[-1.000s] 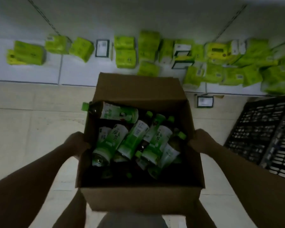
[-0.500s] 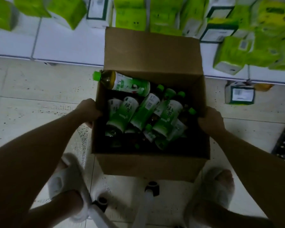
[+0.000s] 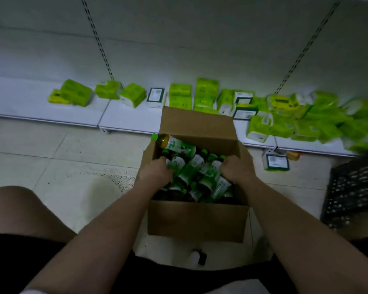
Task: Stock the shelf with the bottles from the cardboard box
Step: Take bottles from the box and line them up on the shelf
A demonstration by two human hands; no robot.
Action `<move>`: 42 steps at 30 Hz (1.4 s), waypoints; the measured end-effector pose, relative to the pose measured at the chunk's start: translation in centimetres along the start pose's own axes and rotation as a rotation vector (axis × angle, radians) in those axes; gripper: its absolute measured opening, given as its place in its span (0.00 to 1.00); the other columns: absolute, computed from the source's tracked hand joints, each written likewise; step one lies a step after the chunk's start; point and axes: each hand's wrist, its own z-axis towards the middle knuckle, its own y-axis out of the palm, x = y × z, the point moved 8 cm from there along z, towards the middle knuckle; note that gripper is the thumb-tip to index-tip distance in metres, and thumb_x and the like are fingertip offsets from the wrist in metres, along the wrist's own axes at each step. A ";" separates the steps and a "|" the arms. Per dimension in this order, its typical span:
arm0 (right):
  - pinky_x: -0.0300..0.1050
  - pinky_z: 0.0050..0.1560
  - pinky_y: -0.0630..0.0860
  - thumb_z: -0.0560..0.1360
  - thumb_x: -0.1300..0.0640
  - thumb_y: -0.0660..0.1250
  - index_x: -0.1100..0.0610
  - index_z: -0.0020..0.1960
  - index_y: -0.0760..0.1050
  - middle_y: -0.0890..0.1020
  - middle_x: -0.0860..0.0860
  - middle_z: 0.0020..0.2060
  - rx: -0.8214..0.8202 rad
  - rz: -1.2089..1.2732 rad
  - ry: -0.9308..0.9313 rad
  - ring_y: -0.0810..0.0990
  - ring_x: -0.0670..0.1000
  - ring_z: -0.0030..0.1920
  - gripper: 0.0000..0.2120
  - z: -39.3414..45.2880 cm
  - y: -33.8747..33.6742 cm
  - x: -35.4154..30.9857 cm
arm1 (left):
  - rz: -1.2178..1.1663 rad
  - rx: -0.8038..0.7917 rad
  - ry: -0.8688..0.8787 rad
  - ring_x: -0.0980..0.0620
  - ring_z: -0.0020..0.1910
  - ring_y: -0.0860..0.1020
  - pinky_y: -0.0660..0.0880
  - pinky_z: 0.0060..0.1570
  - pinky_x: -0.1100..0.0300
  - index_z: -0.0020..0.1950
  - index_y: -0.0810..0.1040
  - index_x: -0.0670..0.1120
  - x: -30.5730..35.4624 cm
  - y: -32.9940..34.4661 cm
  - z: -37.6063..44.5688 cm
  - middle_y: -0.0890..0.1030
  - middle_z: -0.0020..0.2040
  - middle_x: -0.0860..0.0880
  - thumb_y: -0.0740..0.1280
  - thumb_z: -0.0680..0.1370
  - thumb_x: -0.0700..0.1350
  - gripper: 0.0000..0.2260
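Note:
An open cardboard box (image 3: 197, 221) stands on the tiled floor in front of me, full of several green-capped tea bottles (image 3: 191, 172) lying jumbled. One bottle (image 3: 174, 145) leans over the box's far left corner. Both hands are inside the box. My left hand (image 3: 156, 174) curls around a white-and-green labelled bottle on the left side. On the right side, my right hand (image 3: 237, 169) has its fingers closed over another bottle. The low white shelf (image 3: 125, 122) runs along the wall just beyond the box.
Several green tissue packs (image 3: 285, 119) lie scattered on the shelf, thickest to the right. One boxed pack (image 3: 276, 162) lies on the floor right of the box. A black plastic crate (image 3: 353, 192) stands at the right edge. My knees flank the box.
The box has gone from being held by its sides to standing on the floor. Both hands left its outer walls and reached in among the bottles.

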 end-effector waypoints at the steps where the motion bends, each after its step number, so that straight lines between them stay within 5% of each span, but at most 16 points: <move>1: 0.42 0.27 0.61 0.79 0.59 0.57 0.57 0.32 0.61 0.68 0.52 0.31 -0.026 -0.015 0.007 0.68 0.49 0.30 0.17 -1.3 0.5 -0.2 | -0.015 -0.038 0.020 0.42 0.57 0.78 0.74 0.56 0.49 0.65 0.72 0.50 -0.1 0.6 -0.7 0.78 0.60 0.45 0.58 0.77 0.53 0.18; 4: 0.41 0.28 0.64 0.78 0.58 0.58 0.63 0.44 0.73 0.74 0.55 0.37 -0.073 -0.009 0.027 0.72 0.53 0.34 0.10 -5.2 2.2 -0.1 | -0.037 -0.129 0.057 0.41 0.59 0.77 0.73 0.60 0.45 0.67 0.71 0.48 -1.0 2.2 -3.4 0.78 0.63 0.42 0.57 0.77 0.53 0.21; 7: 0.41 0.28 0.64 0.79 0.56 0.58 0.65 0.66 0.71 0.77 0.62 0.50 -0.050 0.002 0.038 0.73 0.55 0.37 0.19 -7.7 2.7 0.2 | -0.043 -0.120 0.077 0.39 0.60 0.76 0.73 0.61 0.44 0.67 0.72 0.46 -1.9 2.4 -5.5 0.78 0.62 0.40 0.59 0.76 0.51 0.21; 10: 0.43 0.31 0.71 0.79 0.56 0.58 0.62 0.62 0.71 0.78 0.59 0.50 -0.039 -0.019 0.032 0.77 0.57 0.39 0.14 -9.6 2.5 -0.2 | -0.050 -0.103 0.093 0.41 0.59 0.77 0.74 0.60 0.45 0.65 0.74 0.47 -2.2 1.7 -6.6 0.79 0.61 0.41 0.59 0.73 0.53 0.22; 13: 0.49 0.48 0.77 0.78 0.58 0.60 0.62 0.60 0.76 0.81 0.61 0.55 0.013 0.008 0.033 0.81 0.62 0.53 0.14 -10.2 1.9 -0.3 | -0.082 -0.069 0.138 0.41 0.59 0.77 0.74 0.61 0.47 0.65 0.73 0.46 -1.3 -0.2 -6.9 0.78 0.61 0.41 0.60 0.75 0.53 0.20; 16: 0.43 0.35 0.72 0.79 0.57 0.59 0.56 0.47 0.73 0.76 0.58 0.40 -0.022 0.034 0.009 0.78 0.59 0.43 0.05 -10.4 2.1 -0.1 | -0.064 -0.013 0.129 0.42 0.58 0.77 0.76 0.57 0.50 0.62 0.75 0.45 -0.5 -1.5 -6.3 0.78 0.60 0.42 0.62 0.77 0.53 0.18; 18: 0.41 0.31 0.65 0.80 0.54 0.58 0.57 0.40 0.68 0.71 0.52 0.35 -0.041 0.059 0.009 0.74 0.55 0.37 0.11 -10.3 2.6 0.2 | -0.057 0.016 0.119 0.41 0.58 0.77 0.76 0.57 0.49 0.63 0.75 0.45 -0.3 -1.4 -6.4 0.78 0.61 0.41 0.62 0.76 0.52 0.19; 22: 0.46 0.48 0.71 0.79 0.53 0.59 0.61 0.62 0.73 0.77 0.57 0.54 -0.045 0.200 0.014 0.78 0.61 0.56 0.16 -7.2 4.7 1.8 | -0.015 0.041 0.049 0.39 0.58 0.76 0.75 0.55 0.48 0.67 0.70 0.45 -1.8 1.5 -5.2 0.77 0.60 0.41 0.61 0.77 0.52 0.21; 24: 0.49 0.54 0.74 0.78 0.54 0.61 0.58 0.61 0.74 0.79 0.57 0.55 -0.050 0.301 0.021 0.78 0.61 0.55 0.14 -5.0 6.4 2.8 | 0.013 0.058 0.014 0.39 0.61 0.73 0.74 0.56 0.47 0.67 0.69 0.44 -3.2 3.2 -3.9 0.77 0.61 0.40 0.61 0.77 0.51 0.20; 26: 0.51 0.51 0.77 0.78 0.55 0.61 0.60 0.55 0.75 0.80 0.60 0.48 -0.085 0.338 0.068 0.79 0.60 0.48 0.11 -2.7 8.0 3.8 | 0.003 0.073 -0.005 0.38 0.63 0.71 0.73 0.57 0.46 0.67 0.69 0.44 -4.0 4.8 -1.9 0.75 0.63 0.40 0.62 0.78 0.50 0.20; 28: 0.45 0.38 0.72 0.79 0.54 0.61 0.61 0.46 0.74 0.77 0.57 0.39 -0.096 0.362 0.134 0.76 0.55 0.39 0.10 -0.8 8.7 4.3 | 0.000 0.110 0.000 0.39 0.64 0.70 0.73 0.57 0.46 0.68 0.68 0.44 -3.8 5.3 0.4 0.72 0.64 0.41 0.62 0.78 0.50 0.21; 31: 0.45 0.44 0.73 0.79 0.51 0.62 0.61 0.59 0.74 0.79 0.58 0.51 -0.101 0.402 0.206 0.79 0.58 0.50 0.15 3.3 9.0 4.6 | -0.001 0.102 0.005 0.39 0.66 0.68 0.72 0.58 0.45 0.72 0.64 0.45 -2.0 5.9 4.5 0.69 0.67 0.41 0.64 0.77 0.53 0.25; 35: 0.51 0.64 0.69 0.79 0.50 0.62 0.58 0.72 0.67 0.74 0.59 0.67 -0.093 0.394 0.269 0.72 0.61 0.67 0.23 7.3 9.4 3.7 | 0.017 -0.050 -0.025 0.36 0.71 0.62 0.68 0.64 0.42 0.77 0.55 0.46 -1.4 8.2 8.8 0.59 0.76 0.41 0.65 0.76 0.57 0.34; 42: 0.48 0.66 0.65 0.77 0.46 0.66 0.64 0.77 0.40 0.58 0.62 0.75 -0.103 0.562 0.572 0.62 0.61 0.73 0.45 10.4 12.0 4.3 | 0.018 -0.289 -0.056 0.32 0.72 0.59 0.65 0.67 0.39 0.78 0.48 0.49 -2.5 10.9 13.0 0.50 0.78 0.42 0.70 0.70 0.63 0.46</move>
